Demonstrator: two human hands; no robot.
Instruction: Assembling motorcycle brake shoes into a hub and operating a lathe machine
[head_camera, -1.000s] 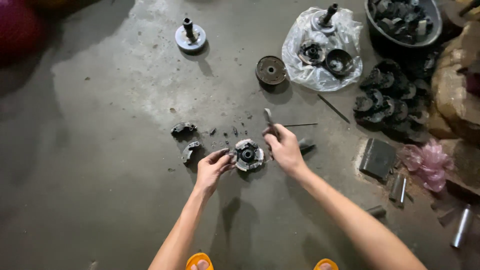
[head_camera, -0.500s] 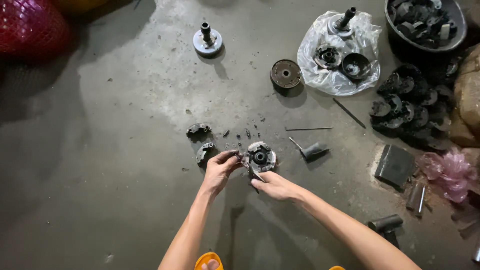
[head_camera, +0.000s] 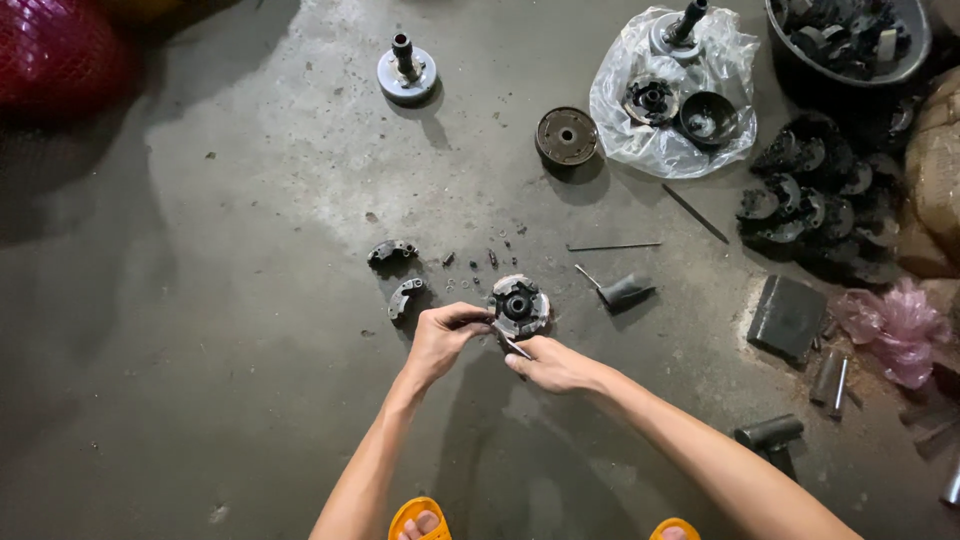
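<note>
Two clutch shoes (head_camera: 392, 251) (head_camera: 405, 297) already lie loose on the concrete floor (head_camera: 200, 350), at about 10 o'clock from the round clutch carrier (head_camera: 518, 304), with a scatter of small clips or springs (head_camera: 480, 262) between them. By that, the stripping-down looks partly done: some shoes are off, and the carrier, with whatever remains on it, is the piece in hand.

The left hand (head_camera: 440, 338) is closed, fingertips pinching at the carrier's 8 o'clock edge. The right hand (head_camera: 553, 364) is closed around a thin metal tool (head_camera: 517, 348), whose tip points toward the carrier's lower rim. The carrier sits flat on the floor just above both hands.

A short hammer-like tool (head_camera: 622, 291) lies at 3 o'clock of the carrier, and a thin rod (head_camera: 613, 246) at 1 o'clock. Farther off at 1 o'clock, a clear plastic bag (head_camera: 668, 110) holds more parts, with a round drum (head_camera: 566, 135) beside it.

Whether a shoe is left on the carrier cannot be told; the fingers cover its lower edge. The tool's kind is unclear. The dark pile (head_camera: 815, 205) at 2 o'clock is too murky to sort, and the basin (head_camera: 850, 40) is cut off at the frame's top.
</note>
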